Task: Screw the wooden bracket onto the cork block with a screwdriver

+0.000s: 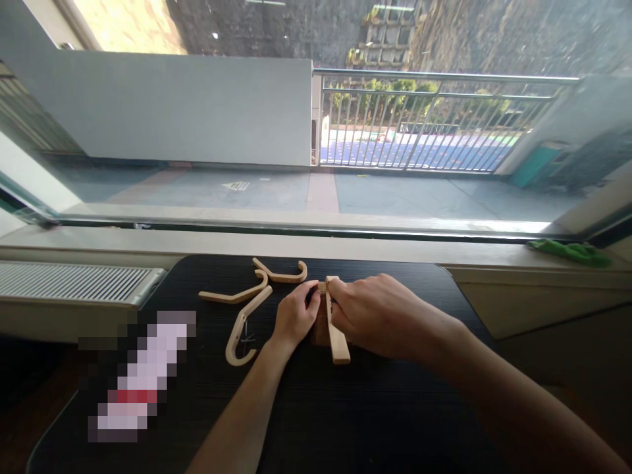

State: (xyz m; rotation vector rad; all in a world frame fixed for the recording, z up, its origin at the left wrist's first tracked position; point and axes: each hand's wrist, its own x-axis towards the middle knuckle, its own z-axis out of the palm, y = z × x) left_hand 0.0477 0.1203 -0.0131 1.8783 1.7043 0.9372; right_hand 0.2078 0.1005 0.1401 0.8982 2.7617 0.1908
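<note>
My right hand (380,313) is closed around the upper part of a pale, flat wooden bar (340,349), whose near end sticks out below my fingers. Left of it, my left hand (295,315) is closed in a pinch at a small pale wooden piece (322,287) beside the bar's far end. A brown block (320,332) shows partly between my hands, under the bar. Three curved wooden hooks lie left of my hands: one at the back (291,277), one in the middle (232,298) and one nearer (232,342). Thin metal screws (247,339) lie by the nearest hook.
The dark table (395,415) stands against a window sill (316,247). A blurred-out pinkish strip (143,375) lies at the table's left. A white radiator (79,282) is beyond the left edge, and a green cloth (570,252) rests on the sill at right.
</note>
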